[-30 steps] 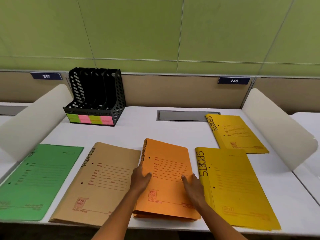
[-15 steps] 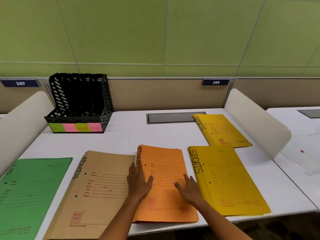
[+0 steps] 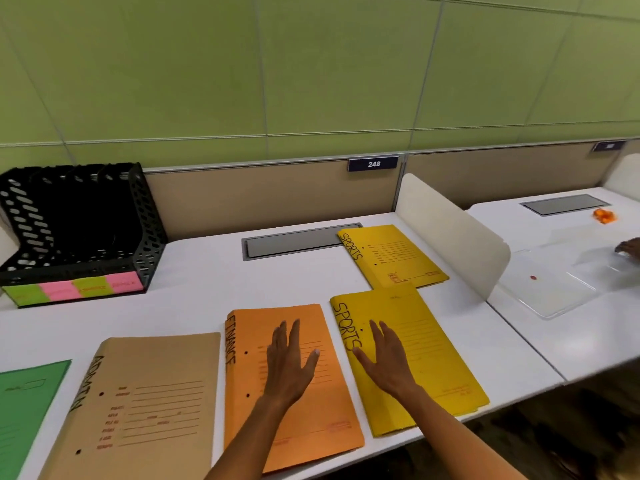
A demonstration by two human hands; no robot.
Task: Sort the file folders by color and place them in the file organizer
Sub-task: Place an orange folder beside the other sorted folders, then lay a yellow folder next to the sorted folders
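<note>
Several folders lie flat on the white desk [image 3: 194, 271]. From left to right they are a green folder [image 3: 24, 407], a brown ADMIN folder [image 3: 145, 403], an orange FINANCE folder [image 3: 311, 420] and a yellow SPORTS folder [image 3: 429, 355]. A second yellow SPORTS folder [image 3: 391, 254] lies farther back. My left hand [image 3: 289, 362] rests flat on the orange folder, fingers straight. My right hand [image 3: 386, 358] lies flat on the near yellow folder, fingers spread. The black mesh file organizer [image 3: 79, 230] stands empty at the back left, with green and pink labels along its front.
A white curved divider [image 3: 450, 233] separates this desk from the one on the right. That desk holds a clear plastic tray [image 3: 554, 289], a small orange object [image 3: 604, 215] and another person's hand [image 3: 628, 249]. A grey cable hatch [image 3: 298, 240] sits in the desk's back.
The view has swung right. My right hand moved from the orange folder onto the near yellow folder. My left hand slid from the orange folder's left edge onto its middle.
</note>
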